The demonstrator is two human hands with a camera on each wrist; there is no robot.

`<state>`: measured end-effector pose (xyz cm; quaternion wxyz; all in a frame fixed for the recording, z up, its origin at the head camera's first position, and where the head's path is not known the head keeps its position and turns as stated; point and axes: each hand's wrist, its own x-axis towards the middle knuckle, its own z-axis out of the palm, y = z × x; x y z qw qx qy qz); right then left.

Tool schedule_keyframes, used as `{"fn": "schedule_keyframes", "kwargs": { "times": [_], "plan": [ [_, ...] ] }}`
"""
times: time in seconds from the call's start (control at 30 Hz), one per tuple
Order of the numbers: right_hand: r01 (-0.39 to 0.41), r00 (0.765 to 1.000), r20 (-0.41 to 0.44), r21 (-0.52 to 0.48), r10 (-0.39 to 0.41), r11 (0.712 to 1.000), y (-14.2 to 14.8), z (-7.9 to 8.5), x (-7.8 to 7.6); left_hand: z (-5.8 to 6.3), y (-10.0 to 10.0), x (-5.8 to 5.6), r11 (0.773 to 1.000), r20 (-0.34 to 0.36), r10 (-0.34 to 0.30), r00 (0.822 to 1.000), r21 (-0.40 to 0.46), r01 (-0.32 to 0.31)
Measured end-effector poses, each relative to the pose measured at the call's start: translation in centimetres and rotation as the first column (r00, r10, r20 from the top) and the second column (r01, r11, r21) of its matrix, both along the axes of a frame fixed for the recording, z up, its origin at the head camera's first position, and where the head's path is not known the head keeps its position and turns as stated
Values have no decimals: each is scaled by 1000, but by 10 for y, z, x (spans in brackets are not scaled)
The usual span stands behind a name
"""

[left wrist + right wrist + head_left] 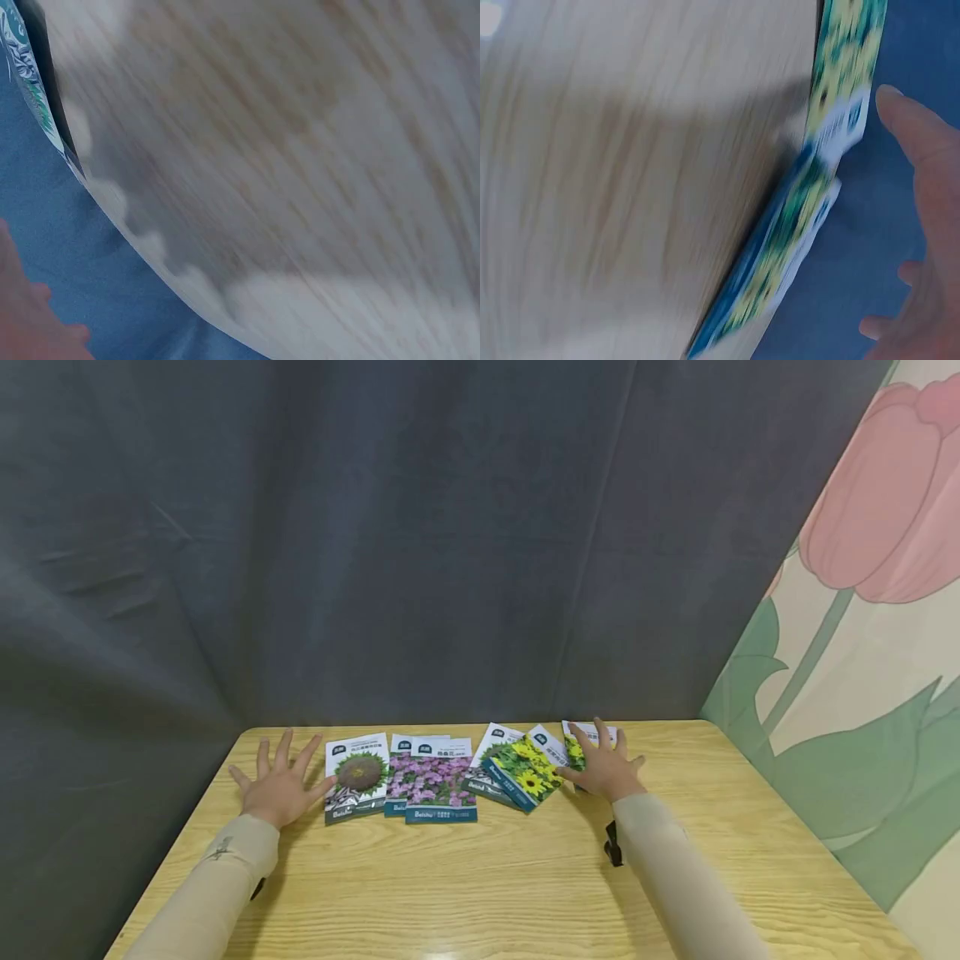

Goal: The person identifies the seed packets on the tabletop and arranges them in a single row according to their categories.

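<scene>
My left hand [277, 792], fingers spread wide, hovers at the left beside a seed packet [357, 777] with a big brownish flower head. Two overlapping packets with pink-purple flowers [442, 783] lie in the middle. To their right, a yellow-flower packet [527, 768] partly covers another brownish-flower packet [491, 747]. My right hand [603, 768], also spread, is over a second yellow-flower packet [573, 752] and hides part of it. In the right wrist view, both yellow-flower packets [776, 255] appear blurred beside my right hand [926, 180]. Neither hand holds anything.
The packets lie along the far edge of a light wooden table [450, 885]. Behind it hangs a dark grey-blue cloth [450, 543]. At the right stands a wall with painted pink tulips [877, 493]. Dark straps [613, 845] show at the wrists.
</scene>
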<state>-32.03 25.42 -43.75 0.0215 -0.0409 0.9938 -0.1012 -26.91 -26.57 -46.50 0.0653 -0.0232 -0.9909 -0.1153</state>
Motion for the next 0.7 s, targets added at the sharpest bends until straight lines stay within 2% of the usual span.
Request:
{"fn": "schedule_keyframes", "kwargs": {
  "times": [0.17,0.37,0.47,0.7],
  "plan": [
    [-63,995,-80,-23,61,998,-41,-5,-1,1,5,-2,998,-43,0,999,70,3],
    [-168,972,-185,-137,141,976,-92,-6,9,2,11,-6,983,-87,34,996,181,-18],
    [-228,959,-216,-212,182,950,-116,-7,15,2,16,-8,964,-47,61,997,263,-46],
    [-361,922,-264,-325,282,874,-164,-10,28,3,29,-11,889,102,110,989,436,-143]
  ]
}}
